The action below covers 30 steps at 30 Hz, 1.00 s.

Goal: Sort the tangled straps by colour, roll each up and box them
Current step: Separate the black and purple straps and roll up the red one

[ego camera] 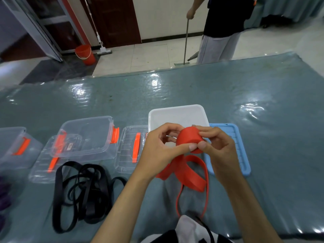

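At the far left edge of the frame sits a dark purple heap (4, 195), maybe more straps – too blurry to tell. Next to it, in the lower left, the black straps (82, 193) lie in a loose pile on the table (228, 95), likely set apart to wait their turn. Above them stand clear boxes (87, 135) with orange clips, lids off, ready to be filled. In the middle, the left hand (157, 151) and the right hand (219, 151) are close together, both pinching a red roll (189, 140) – thumbs pressed on its front so it can't spring open. The fingers are curled, not flat. The rest of the red strap (191, 174) hangs down in loops to the table. Just behind the hands is a white tub (177, 113), and right of it a blue lid (236, 148).
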### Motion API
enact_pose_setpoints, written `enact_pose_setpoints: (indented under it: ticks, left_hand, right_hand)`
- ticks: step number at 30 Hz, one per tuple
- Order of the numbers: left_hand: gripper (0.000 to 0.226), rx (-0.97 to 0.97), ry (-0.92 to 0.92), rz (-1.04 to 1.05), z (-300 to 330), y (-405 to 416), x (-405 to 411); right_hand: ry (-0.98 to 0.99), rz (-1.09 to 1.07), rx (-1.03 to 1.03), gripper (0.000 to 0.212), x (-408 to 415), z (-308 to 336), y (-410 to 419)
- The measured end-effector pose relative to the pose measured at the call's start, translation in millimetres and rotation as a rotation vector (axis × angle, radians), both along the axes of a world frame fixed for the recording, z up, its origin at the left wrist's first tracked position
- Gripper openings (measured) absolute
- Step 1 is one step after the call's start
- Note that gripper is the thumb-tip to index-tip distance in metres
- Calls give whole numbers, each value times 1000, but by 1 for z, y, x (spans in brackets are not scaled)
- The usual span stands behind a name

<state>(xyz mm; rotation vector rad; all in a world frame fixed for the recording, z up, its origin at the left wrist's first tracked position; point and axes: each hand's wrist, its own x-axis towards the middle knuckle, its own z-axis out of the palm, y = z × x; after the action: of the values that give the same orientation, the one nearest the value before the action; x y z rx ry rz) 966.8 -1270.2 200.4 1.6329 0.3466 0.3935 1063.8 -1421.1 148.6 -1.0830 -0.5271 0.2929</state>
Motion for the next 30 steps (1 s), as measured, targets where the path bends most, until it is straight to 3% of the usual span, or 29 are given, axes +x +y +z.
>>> enact_pose_setpoints:
  ticks: [5,12,17,20,25,30]
  left_hand:
    - [45,17,-33,-14,-1,-7,-2]
    - [52,-60,-92,4,-5,-10,1]
    - [59,-95,-199,81,-7,-14,2]
    - [49,-82,-250,99,-3,-13,2]
    - [25,-12,-310,107,-5,-13,4]
    - [35,1,-321,37,-10,-9,7]
  right_hand:
    - [-44,132,-80,29,13,10,-19]
    - [3,-2,-49,38,6,15,-10]
    - [157,-20,52,37,1,7,-1]
    - [61,50,37,21,3,6,-4]
    - [-10,14,-53,39,4,22,-13]
    - [25,-101,42,30,0,18,-5]
